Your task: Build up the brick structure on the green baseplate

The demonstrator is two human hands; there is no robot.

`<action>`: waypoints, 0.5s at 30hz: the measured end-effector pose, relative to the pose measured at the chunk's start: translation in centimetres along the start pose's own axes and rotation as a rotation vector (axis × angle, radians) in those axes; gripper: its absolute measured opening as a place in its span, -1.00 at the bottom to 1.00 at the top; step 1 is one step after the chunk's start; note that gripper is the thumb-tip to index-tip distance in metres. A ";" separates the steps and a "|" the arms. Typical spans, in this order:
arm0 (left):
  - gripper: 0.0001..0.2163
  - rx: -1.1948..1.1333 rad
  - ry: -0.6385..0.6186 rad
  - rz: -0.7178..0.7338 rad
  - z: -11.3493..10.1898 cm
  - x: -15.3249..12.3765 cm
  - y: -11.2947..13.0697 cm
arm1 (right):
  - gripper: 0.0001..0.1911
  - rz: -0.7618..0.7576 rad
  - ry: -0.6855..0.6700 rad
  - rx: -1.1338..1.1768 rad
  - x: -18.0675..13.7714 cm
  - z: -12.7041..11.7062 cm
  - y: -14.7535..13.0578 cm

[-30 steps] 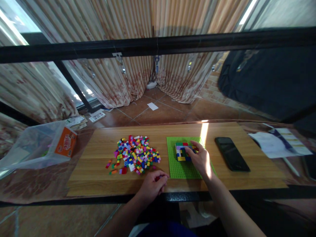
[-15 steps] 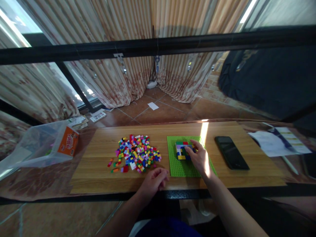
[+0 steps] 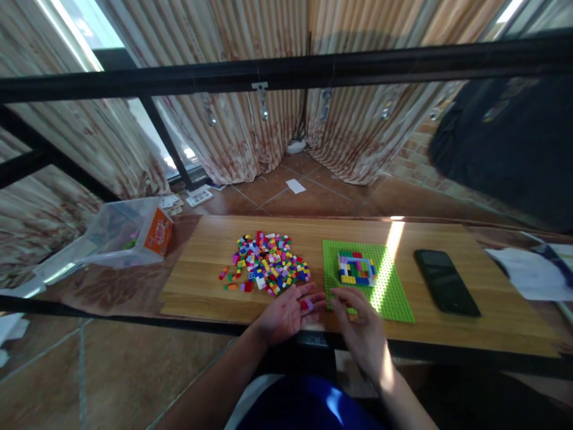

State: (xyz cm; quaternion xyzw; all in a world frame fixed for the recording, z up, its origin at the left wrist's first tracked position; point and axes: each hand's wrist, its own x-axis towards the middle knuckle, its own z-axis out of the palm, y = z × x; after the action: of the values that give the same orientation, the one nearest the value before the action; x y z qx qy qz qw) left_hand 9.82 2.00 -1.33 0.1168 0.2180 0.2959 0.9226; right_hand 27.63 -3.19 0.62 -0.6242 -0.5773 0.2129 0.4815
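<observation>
My left hand (image 3: 286, 312) lies palm up at the near edge of the wooden board (image 3: 206, 280), fingers spread, with small red and pink bricks (image 3: 305, 304) resting on its fingertips. My right hand (image 3: 362, 328) hovers just right of it, fingers loosely curled toward those bricks, holding nothing I can see. Behind the hands lies a green baseplate (image 3: 389, 292) carrying a small multicoloured brick build (image 3: 356, 269). A heap of loose coloured bricks (image 3: 268, 272) sits left of the plate.
A black phone (image 3: 446, 280) lies right of the baseplate. Papers (image 3: 532, 272) are at the far right. A clear plastic bag with an orange box (image 3: 159, 232) rests at the left. A black metal rail (image 3: 286, 68) crosses above, curtains behind.
My right hand left the brick build and pulled back toward my left hand. My left hand turned palm up and opened, showing small bricks. The view shifted left.
</observation>
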 end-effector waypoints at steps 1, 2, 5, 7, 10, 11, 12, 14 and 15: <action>-0.57 -0.014 -0.011 0.003 -0.1 0.0 0.0 | -0.81 -0.007 -0.083 -0.009 -0.6 0.6 -0.5; -0.57 -0.027 -0.019 0.005 -0.2 0.0 -0.1 | -0.81 -0.017 -0.138 -0.022 -1.1 1.1 -0.8; -0.57 -0.046 -0.029 -0.007 -0.4 0.1 -0.1 | -0.79 -0.042 -0.215 -0.113 -1.6 2.3 -0.9; -0.58 -0.042 -0.032 -0.022 -0.5 0.1 -0.2 | -0.80 -0.057 -0.221 -0.181 -1.5 2.8 -0.8; -0.64 -0.009 -0.027 -0.023 -0.7 0.1 -0.3 | -0.82 -0.062 -0.210 -0.206 -1.3 3.0 -0.4; -0.65 0.009 -0.022 -0.016 -0.7 0.1 -0.4 | -0.83 -0.055 -0.196 -0.193 -1.3 3.0 -0.3; -0.66 0.033 -0.014 -0.005 -0.8 0.1 -0.5 | -0.83 -0.046 -0.180 -0.178 -1.3 2.9 -0.2; -0.66 0.096 0.013 0.026 -0.6 0.2 -0.7 | -0.83 -0.036 -0.149 -0.159 -1.4 2.8 0.0; -0.66 0.133 0.032 0.043 -0.5 0.2 -0.8 | -0.83 -0.039 -0.136 -0.162 -1.5 2.7 0.0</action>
State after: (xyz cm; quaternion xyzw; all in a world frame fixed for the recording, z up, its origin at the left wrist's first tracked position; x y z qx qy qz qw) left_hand 10.16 1.50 -2.15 0.1778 0.2493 0.3023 0.9027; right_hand 25.08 -3.63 -1.05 -0.6337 -0.6360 0.1979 0.3934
